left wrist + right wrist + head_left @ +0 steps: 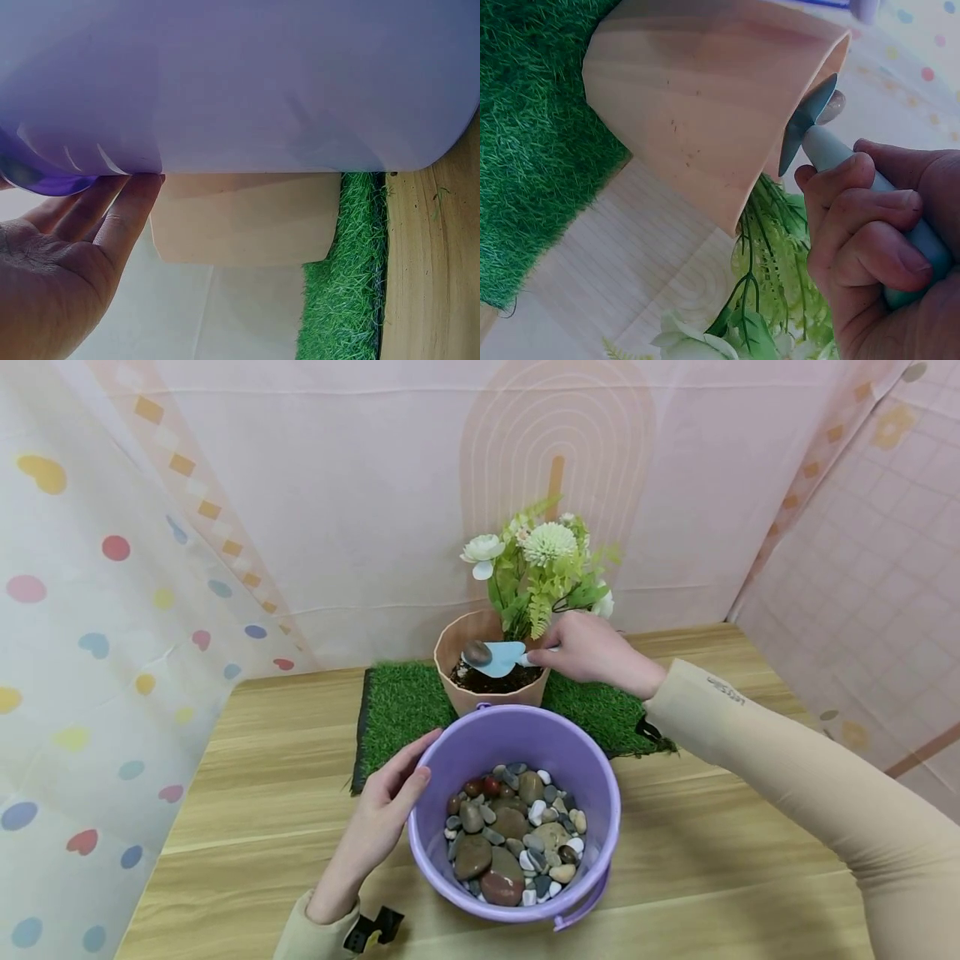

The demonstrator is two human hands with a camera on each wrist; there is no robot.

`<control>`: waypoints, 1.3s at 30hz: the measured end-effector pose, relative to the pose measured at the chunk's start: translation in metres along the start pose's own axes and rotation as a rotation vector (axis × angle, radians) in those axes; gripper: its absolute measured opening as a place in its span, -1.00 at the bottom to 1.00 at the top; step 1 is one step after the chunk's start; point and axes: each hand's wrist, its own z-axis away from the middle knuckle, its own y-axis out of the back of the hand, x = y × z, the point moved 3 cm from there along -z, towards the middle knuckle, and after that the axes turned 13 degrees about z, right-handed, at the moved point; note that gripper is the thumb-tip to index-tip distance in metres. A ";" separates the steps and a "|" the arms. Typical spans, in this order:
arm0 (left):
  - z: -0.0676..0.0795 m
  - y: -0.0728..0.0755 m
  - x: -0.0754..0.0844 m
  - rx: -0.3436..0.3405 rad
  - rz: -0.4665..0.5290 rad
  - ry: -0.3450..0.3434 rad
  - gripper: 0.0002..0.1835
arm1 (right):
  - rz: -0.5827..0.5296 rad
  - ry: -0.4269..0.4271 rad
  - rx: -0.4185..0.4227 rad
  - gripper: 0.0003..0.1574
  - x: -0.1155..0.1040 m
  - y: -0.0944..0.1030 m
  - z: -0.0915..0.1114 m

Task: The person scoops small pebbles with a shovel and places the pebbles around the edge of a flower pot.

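My right hand (588, 647) grips the handle of a light blue garden trowel (922, 251). On its blade sits a dark brown stone (477, 652), held over the dark soil in a peach flowerpot (491, 697). White flowers and green leaves (550, 545) rise from the pot. Nearer me stands a purple bucket (517, 727), with large and small pebbles (510, 822) inside. My left hand (382, 810) holds the bucket's left rim, its thumb at the edge and its fingers along the outer wall, as the left wrist view shows.
Under the flowerpot lies a green artificial grass mat (405, 702) on the wood-grain table (285, 760). The bucket's purple handle (588, 906) hangs down at its front right. A patterned cloth (360, 502) covers the walls behind and at both sides.
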 end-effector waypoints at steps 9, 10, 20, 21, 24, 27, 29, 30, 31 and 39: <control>0.001 -0.001 0.000 0.001 0.003 -0.012 -0.51 | -0.006 -0.071 -0.084 -0.25 -0.009 -0.003 -0.018; 0.001 -0.001 0.000 0.002 0.002 -0.012 -0.51 | -0.006 -0.075 -0.093 -0.24 -0.010 -0.004 -0.021; 0.001 -0.002 0.000 0.014 -0.007 -0.007 -0.51 | 0.061 -0.128 -0.233 -0.25 -0.023 -0.004 -0.042; 0.002 -0.002 0.000 0.017 -0.008 -0.005 -0.51 | 0.071 -0.125 -0.249 -0.26 -0.024 -0.004 -0.043; 0.001 -0.002 -0.002 0.013 -0.012 0.005 -0.51 | 0.097 -0.129 -0.289 -0.30 -0.026 -0.005 -0.045; 0.001 0.000 -0.003 0.008 -0.021 0.015 -0.50 | 0.123 -0.136 -0.323 -0.34 -0.027 -0.004 -0.044; 0.001 0.000 -0.005 0.007 -0.026 0.019 -0.50 | 0.141 -0.137 -0.329 -0.36 -0.026 -0.003 -0.043; 0.000 0.000 -0.005 0.008 -0.028 0.018 -0.50 | 0.143 -0.135 -0.329 -0.37 -0.025 -0.002 -0.043; 0.001 0.000 -0.005 0.010 -0.029 0.016 -0.50 | 0.150 -0.132 -0.329 -0.38 -0.025 -0.001 -0.042; 0.001 -0.004 -0.002 0.012 -0.019 -0.005 -0.51 | 0.144 -0.091 -0.288 -0.30 -0.020 0.014 -0.028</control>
